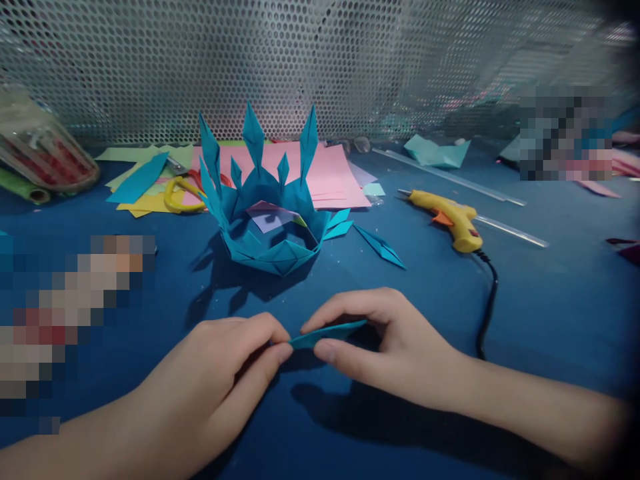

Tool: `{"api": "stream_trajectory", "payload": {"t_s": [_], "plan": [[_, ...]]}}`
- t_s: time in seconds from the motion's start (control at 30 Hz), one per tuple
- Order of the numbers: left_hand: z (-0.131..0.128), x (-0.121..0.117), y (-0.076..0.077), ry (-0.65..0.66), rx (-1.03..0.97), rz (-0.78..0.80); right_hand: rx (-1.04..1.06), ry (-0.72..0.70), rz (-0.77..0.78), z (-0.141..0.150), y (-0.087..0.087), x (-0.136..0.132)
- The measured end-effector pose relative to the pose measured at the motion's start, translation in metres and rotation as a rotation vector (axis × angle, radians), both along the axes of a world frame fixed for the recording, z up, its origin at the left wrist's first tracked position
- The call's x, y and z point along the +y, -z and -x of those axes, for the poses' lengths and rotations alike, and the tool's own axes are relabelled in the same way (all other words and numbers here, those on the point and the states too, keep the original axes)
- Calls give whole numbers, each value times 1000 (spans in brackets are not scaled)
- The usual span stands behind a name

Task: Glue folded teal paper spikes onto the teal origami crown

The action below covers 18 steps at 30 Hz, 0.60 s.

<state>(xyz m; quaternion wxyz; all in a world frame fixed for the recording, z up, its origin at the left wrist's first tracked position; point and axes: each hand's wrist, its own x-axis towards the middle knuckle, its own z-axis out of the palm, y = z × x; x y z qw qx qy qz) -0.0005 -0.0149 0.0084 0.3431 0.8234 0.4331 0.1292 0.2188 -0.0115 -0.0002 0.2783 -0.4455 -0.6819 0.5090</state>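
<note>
Between my two hands is a narrow folded blue paper piece [327,334], held slightly above the table. My left hand [227,360] pinches its left tip between thumb and forefinger. Thumb and fingers of my right hand [387,337] close on its middle and right part. Just beyond my hands stands a blue folded-paper crown [283,257] with several upright pointed spikes. A loose folded blue paper spike [381,247] lies to the right of the crown.
A yellow glue gun [445,213] lies at right, its black cord [493,287] trailing forward. Clear glue sticks [450,175] lie behind it. Pink paper sheets [330,170] and yellow-handled scissors [183,195] are behind the crown. A clear jar [47,147] stands far left, near a perforated metal panel [320,67].
</note>
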Motion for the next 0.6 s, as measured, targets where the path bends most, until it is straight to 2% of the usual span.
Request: {"api": "stream_trajectory", "payload": {"t_s": [0.13,0.27,0.43,0.6], "plan": [[-3,-2,-5,-130,-71,137,135,36,132,-2,3,2],[-5,-4,-6,-240,-122,177,250,43,213,-2,3,4],[-3,-1,-5,-204,-127,214,259,62,236,-2,2,4],[-1,2,-2,-188,-138,215,256,57,185,-3,6,2]]}}
